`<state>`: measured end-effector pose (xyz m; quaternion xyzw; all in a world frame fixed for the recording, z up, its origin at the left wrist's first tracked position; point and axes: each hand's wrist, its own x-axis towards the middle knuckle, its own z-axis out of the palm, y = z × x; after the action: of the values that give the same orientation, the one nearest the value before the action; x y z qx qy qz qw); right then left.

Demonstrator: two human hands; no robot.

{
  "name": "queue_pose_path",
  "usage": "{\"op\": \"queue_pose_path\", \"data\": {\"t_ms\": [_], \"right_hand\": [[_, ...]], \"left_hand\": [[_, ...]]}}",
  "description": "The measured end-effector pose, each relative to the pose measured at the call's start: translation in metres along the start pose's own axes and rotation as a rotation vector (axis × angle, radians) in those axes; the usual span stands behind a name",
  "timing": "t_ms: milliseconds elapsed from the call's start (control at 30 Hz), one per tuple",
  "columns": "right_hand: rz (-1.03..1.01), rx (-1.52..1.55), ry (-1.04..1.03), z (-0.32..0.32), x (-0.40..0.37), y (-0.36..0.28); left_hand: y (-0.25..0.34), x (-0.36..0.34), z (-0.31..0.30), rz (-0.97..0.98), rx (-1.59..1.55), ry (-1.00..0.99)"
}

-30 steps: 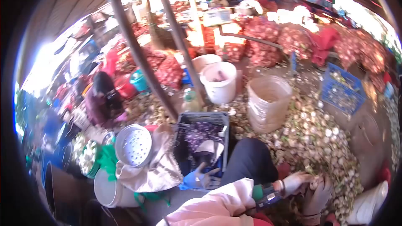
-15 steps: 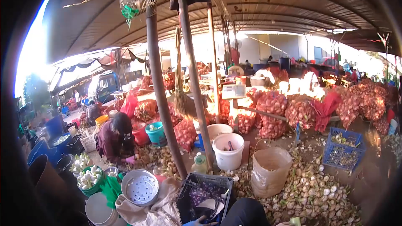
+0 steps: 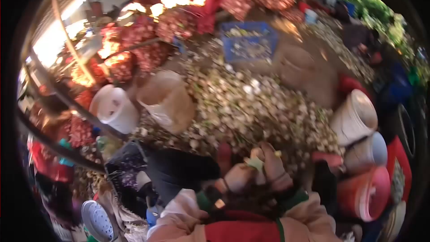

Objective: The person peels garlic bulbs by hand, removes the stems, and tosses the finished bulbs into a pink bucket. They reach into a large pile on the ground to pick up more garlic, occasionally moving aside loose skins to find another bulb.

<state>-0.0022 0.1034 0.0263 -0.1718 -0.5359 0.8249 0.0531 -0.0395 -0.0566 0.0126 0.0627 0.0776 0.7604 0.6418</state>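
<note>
Both hands are close together above the lap, near a pile of pale bulbs and scraps (image 3: 264, 94) on the ground. My left hand (image 3: 239, 177) is closed around a pale green-white piece (image 3: 255, 163), blurred by motion. My right hand (image 3: 273, 163) is closed against the same piece from the other side; its fingers are smeared and what lies inside them is hard to make out. Beside my left leg stands a black crate (image 3: 127, 163) holding purple-white scraps.
A clear bag-lined bucket (image 3: 168, 103) and a white bucket (image 3: 114, 109) stand ahead left. A blue crate (image 3: 249, 42) is farther off. White (image 3: 354, 118) and red (image 3: 365, 195) buckets stand at the right. A co-worker (image 3: 358, 36) sits at the upper right.
The view has swung down and to the right. Both hands, earlier only partly visible at the bottom edge, now show together around the pale piece.
</note>
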Motion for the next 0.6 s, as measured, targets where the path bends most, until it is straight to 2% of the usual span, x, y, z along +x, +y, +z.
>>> {"op": "queue_pose_path", "data": {"t_ms": [33,67,100,133,167,200,233,267,300,333,367,433,467,500,567,600], "right_hand": [[-0.505,-0.848,-0.066,-0.012,-0.033,-0.025],[-0.460,-0.632,-0.135,0.001,-0.047,-0.034],[-0.468,-0.419,-0.213,0.005,-0.044,-0.039],[-0.464,-0.430,-0.207,-0.001,-0.043,-0.037],[-0.404,-0.630,-0.109,-0.001,-0.048,-0.030],[-0.351,-0.822,-0.021,-0.002,-0.046,-0.024],[-0.352,-0.822,-0.028,-0.004,-0.043,-0.022],[-0.138,-0.333,0.023,-0.008,-0.043,-0.023],[0.076,0.150,0.075,-0.010,-0.041,-0.026],[0.016,0.008,0.080,0.000,-0.045,-0.035],[0.015,0.008,0.089,0.002,-0.042,-0.029],[-0.398,-0.525,-0.100,0.009,-0.034,-0.011],[-0.257,-0.425,-0.041,0.023,-0.040,-0.015],[-0.255,-0.419,-0.029,0.025,-0.040,-0.012],[-0.156,-0.258,0.114,0.018,-0.032,-0.011],[-0.162,-0.268,0.126,0.011,-0.032,-0.007]], "left_hand": [[0.010,-0.005,0.069,0.419,0.431,0.419],[0.023,-0.015,0.077,0.462,0.446,0.536],[0.033,-0.001,0.067,0.671,0.112,0.891],[0.041,-0.008,0.032,0.710,0.203,0.842],[0.043,-0.026,0.002,0.744,0.291,0.804],[0.045,-0.024,-0.005,0.884,0.249,0.803],[0.050,-0.024,-0.011,1.029,0.208,0.793],[0.055,-0.033,-0.015,1.087,0.410,0.651],[0.058,-0.037,-0.006,0.881,0.414,0.869],[0.047,-0.032,0.006,0.713,0.440,0.826],[0.026,-0.023,0.017,0.532,0.468,0.782],[-0.003,-0.012,0.027,0.478,0.783,0.532],[-0.016,-0.002,0.018,0.632,0.587,0.484],[-0.013,-0.007,0.020,0.619,0.589,0.483],[-0.001,-0.006,0.026,0.538,1.063,0.629],[0.004,-0.003,0.023,0.710,1.512,0.614]]}}
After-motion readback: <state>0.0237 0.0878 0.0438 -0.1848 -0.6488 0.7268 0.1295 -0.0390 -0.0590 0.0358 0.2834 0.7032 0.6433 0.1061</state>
